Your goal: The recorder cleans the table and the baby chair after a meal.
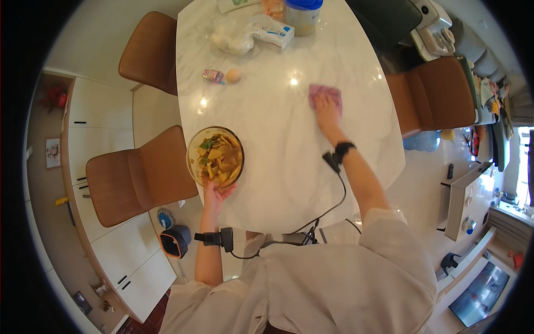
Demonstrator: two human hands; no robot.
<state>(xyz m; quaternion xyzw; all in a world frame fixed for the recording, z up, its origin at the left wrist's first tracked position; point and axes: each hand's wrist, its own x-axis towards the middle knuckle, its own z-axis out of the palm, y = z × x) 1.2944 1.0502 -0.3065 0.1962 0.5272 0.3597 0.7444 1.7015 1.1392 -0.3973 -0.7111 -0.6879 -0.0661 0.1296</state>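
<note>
With my left hand (217, 193) I grip the near rim and side of a clear glass bowl (192, 158), holding it at the table's left edge. Inside lies cooked food (222, 158) in yellowish slices with some green pieces. My right hand (327, 111) rests on a pink cloth (332, 92) spread on the white marble-patterned table (272, 150), right of the middle. Its fingers reach forward over the cloth, pressing it flat. Whether the bowl touches the tabletop I cannot tell.
Farther back stand an egg (233, 75), a small pink packet (213, 76), a plastic bag (232, 36), a tissue pack (273, 32) and a blue-lidded container (302, 16). Brown chairs (139, 175) flank the table. Black cables (320, 214) hang from my wrist straps across the near edge.
</note>
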